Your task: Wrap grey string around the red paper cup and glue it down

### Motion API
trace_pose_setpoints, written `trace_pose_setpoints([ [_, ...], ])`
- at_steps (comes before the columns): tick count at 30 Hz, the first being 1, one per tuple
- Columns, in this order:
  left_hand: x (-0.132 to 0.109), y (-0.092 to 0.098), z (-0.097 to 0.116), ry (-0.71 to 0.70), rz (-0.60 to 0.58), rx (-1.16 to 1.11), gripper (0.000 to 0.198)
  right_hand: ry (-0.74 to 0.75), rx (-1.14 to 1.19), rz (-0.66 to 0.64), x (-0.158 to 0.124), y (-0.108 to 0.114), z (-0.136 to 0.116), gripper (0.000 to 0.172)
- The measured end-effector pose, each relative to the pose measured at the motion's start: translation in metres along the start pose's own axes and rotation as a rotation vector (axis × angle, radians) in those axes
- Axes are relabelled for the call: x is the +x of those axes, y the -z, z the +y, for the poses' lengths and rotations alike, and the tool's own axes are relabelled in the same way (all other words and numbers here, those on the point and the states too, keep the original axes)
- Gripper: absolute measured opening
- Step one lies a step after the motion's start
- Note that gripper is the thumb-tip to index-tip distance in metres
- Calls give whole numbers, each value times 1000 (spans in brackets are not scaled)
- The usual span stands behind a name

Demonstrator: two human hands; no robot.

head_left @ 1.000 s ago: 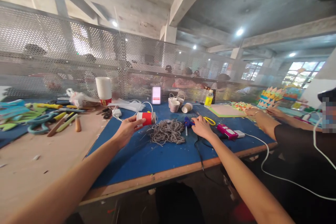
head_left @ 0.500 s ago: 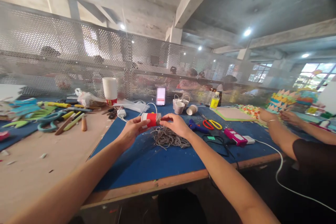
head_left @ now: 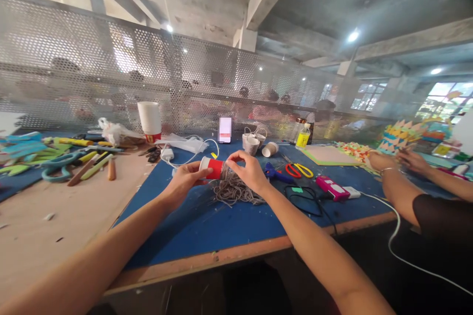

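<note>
Two hands of mine meet at one paper cup [head_left: 215, 170]. My left hand [head_left: 185, 179] has it from the side, thumb over the top and fingers curled beneath, a firm enough grip with no crushing that I can see. The cup is tipped on its side, white end toward my left, just beside and partly over the heap of grey cord [head_left: 236, 193] on the blue top of the bench [head_left: 181, 238]. Its right end shows a grey band, which looks like wound cord. My right hand [head_left: 250, 172] is at that end, thumb and forefinger drawn close together; the view is too small there, so I cannot tell whether they pinch a strand.

I judge the cup very light and thin-walled, apt to dent if squeezed at the middle, so I would hold it near the stiffer rim or base with a soft touch. The cord looks limp and should bend easily, best taken close to the cup. Just right of the heap lie a blue glue gun [head_left: 280, 173] and scissors [head_left: 303, 171]; cord-covered cups [head_left: 252, 145] stand behind.
</note>
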State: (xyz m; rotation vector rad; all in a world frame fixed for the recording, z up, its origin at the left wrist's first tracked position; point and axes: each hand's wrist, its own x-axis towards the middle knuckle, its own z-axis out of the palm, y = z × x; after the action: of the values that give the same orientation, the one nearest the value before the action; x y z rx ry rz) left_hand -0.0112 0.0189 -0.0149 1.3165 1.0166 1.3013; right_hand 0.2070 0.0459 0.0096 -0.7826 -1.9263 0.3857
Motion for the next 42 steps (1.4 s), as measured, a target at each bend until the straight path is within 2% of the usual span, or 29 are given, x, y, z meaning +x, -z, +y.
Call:
trace_pose_setpoints([
  [8, -3, -3, 4, -15, -2, 56, 29, -21, 34, 16, 2, -6, -3, 13],
  [20, -6, -4, 7, -20, -36, 79, 33, -83, 52, 65, 4, -11, 7, 13],
  [42, -3, -2, 4, -13, -42, 72, 29, -64, 33, 100, 3, -13, 10, 13],
])
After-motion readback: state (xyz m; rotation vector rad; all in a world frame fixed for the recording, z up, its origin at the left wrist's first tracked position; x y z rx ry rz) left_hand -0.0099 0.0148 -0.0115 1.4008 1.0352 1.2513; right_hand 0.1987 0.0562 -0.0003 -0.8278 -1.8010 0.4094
